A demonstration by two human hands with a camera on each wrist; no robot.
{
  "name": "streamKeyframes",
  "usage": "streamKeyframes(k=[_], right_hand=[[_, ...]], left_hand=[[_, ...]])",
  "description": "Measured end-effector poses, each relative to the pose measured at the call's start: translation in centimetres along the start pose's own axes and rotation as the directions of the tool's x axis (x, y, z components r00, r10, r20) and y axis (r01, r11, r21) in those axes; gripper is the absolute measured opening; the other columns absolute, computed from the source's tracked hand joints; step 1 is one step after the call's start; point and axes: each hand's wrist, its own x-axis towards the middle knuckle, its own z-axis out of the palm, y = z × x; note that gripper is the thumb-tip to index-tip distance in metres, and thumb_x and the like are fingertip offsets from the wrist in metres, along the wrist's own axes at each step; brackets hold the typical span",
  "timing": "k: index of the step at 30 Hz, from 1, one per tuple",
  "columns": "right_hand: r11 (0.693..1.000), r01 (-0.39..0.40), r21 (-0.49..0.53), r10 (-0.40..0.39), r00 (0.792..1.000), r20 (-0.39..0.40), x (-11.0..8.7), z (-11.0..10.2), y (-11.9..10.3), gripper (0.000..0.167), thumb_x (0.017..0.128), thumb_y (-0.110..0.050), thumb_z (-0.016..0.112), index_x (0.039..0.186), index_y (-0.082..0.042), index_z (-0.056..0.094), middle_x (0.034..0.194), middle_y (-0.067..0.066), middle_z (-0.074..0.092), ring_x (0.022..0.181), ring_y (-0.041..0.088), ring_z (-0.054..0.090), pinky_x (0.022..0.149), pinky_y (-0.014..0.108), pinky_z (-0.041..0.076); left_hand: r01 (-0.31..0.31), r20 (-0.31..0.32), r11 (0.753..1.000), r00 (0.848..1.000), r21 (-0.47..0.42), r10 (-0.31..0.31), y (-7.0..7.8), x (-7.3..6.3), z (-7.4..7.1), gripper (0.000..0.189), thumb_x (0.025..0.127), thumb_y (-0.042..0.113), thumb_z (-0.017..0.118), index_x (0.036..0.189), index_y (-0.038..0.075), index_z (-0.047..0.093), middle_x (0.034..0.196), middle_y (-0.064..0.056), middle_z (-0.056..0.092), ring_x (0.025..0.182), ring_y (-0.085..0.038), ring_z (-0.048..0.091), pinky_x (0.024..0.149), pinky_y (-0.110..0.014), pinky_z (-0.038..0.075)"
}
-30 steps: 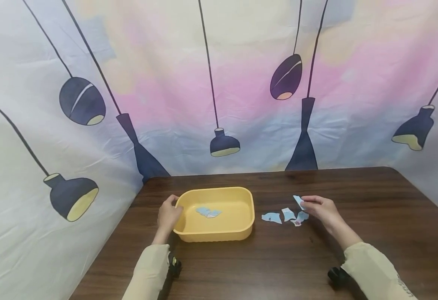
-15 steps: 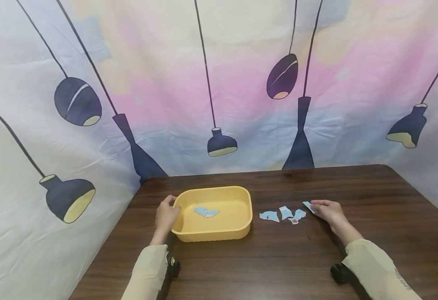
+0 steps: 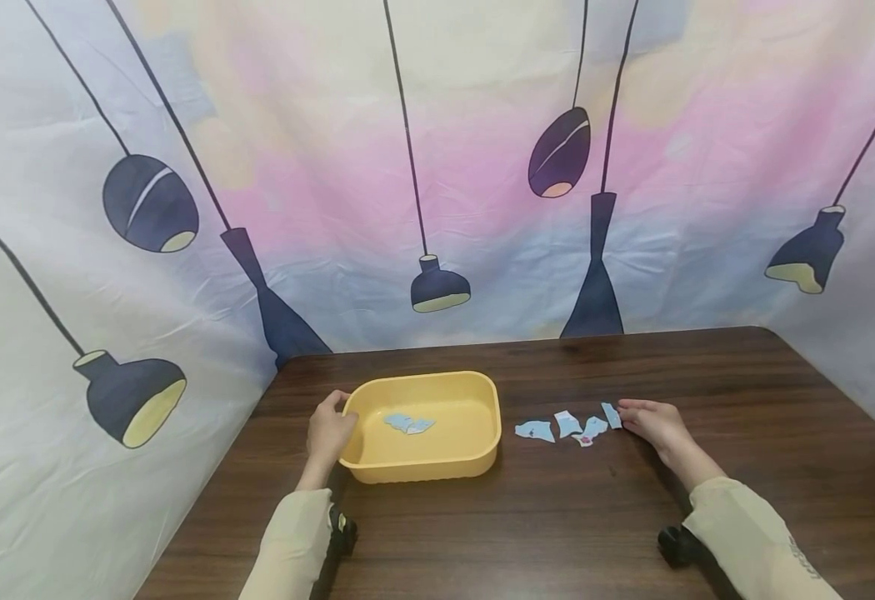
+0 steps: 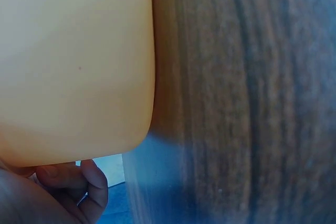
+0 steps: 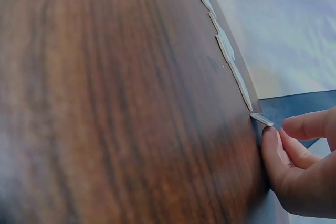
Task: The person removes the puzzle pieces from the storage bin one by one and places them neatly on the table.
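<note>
My left hand (image 3: 330, 429) grips the left rim of a yellow plastic basin (image 3: 422, 471), also large in the left wrist view, where curled fingers (image 4: 93, 182) show below its edge. Inside the basin lie light blue irregular pieces (image 3: 409, 423). My right hand (image 3: 655, 425) pinches the edge of a light blue cardboard piece (image 3: 612, 416) at the right end of a loose row on the table. In the right wrist view that piece (image 5: 261, 119) is seen edge-on at the thumb tip, slightly tilted. Further left in the row are several more pieces (image 3: 568, 424), some touching.
The dark brown wooden table (image 3: 527, 533) runs back to a patterned cloth (image 3: 362, 292) printed with hanging lamps. Black wrist-worn devices (image 3: 677, 546) sit under both sleeves.
My right hand has moved the cardboard piece right, then lowered and turned it beside the row's right end. My left hand keeps its grip on the basin. The head view has shifted slightly.
</note>
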Motion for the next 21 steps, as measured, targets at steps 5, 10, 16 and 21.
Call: streamKeyframes(k=[5, 10, 16, 21], right_hand=[[1.000, -0.009, -0.025, 0.008, 1.000, -0.016, -0.2, 0.1, -0.1, 0.048, 0.098, -0.008, 0.046, 0.138, 0.017, 0.039, 0.143, 0.034, 0.044, 0.102, 0.005, 0.061, 0.085, 0.019, 0.054], [1.000, 0.007, -0.012, -0.006, 1.000, 0.017, -0.4, 0.4, -0.7, 0.052, 0.098, -0.011, 0.046, 0.142, 0.015, 0.035, 0.149, 0.032, 0.036, 0.103, 0.001, 0.059, 0.088, 0.018, 0.052], [0.999, 0.031, 0.037, -0.033, 0.997, 0.066, -0.4, 2.2, -2.1, 0.053, 0.098, -0.012, 0.049, 0.143, 0.014, 0.034, 0.149, 0.030, 0.039, 0.098, -0.005, 0.057, 0.095, 0.022, 0.050], [0.988, 0.088, 0.124, -0.106, 0.984, 0.146, -0.3, 5.6, -4.1, 0.052, 0.098, -0.012, 0.052, 0.142, 0.012, 0.037, 0.146, 0.027, 0.045, 0.105, 0.003, 0.062, 0.094, 0.022, 0.051]], left_hand=[[0.000, 0.008, 1.000, 1.000, -0.004, 0.000, -0.2, 0.2, 0.0, 0.037, 0.084, 0.012, 0.052, 0.120, 0.009, 0.062, 0.067, -0.009, 0.065, 0.053, -0.012, 0.051, 0.047, -0.026, 0.038], [0.005, 0.012, 1.000, 1.000, -0.008, -0.005, -0.3, 0.2, 0.0, 0.036, 0.084, 0.012, 0.052, 0.119, 0.009, 0.062, 0.067, -0.009, 0.064, 0.053, -0.012, 0.051, 0.048, -0.026, 0.039], [0.005, 0.002, 1.000, 1.000, 0.009, -0.005, -0.2, 0.1, 0.0, 0.036, 0.084, 0.012, 0.053, 0.119, 0.010, 0.062, 0.077, -0.012, 0.068, 0.059, -0.014, 0.055, 0.050, -0.027, 0.039], [-0.002, -0.007, 1.000, 1.000, 0.019, 0.002, 0.0, 0.3, 0.2, 0.037, 0.083, 0.011, 0.053, 0.118, 0.009, 0.062, 0.077, -0.012, 0.068, 0.060, -0.015, 0.055, 0.050, -0.027, 0.039]])
